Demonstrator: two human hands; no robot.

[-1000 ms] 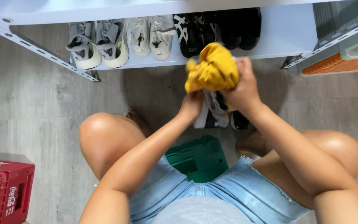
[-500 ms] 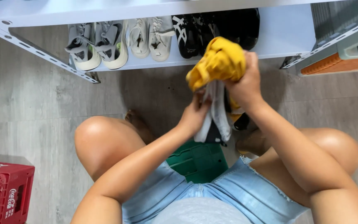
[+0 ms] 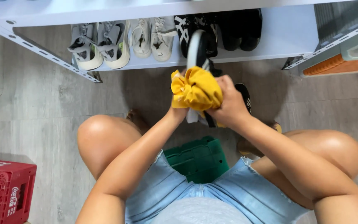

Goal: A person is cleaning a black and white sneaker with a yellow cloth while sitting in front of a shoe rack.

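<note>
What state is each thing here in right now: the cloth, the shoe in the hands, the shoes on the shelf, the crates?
Yellow cloth: bunched up, pressed on the held shoe.
Held shoe: black and white, lifted, mostly covered by the cloth.
Right hand: gripping the cloth.
Left hand: under the cloth, mostly hidden.
Shelf shoes: standing in pairs, side by side.
Green crate: on the floor between the knees.
Red crate: on the floor.

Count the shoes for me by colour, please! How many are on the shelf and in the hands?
Grey shoes on the shelf: 2
White shoes on the shelf: 2
Black shoes on the shelf: 4
Black-and-white shoe in the hands, under the yellow cloth: 1
Black shoe on the floor: 1
Total: 10
</note>
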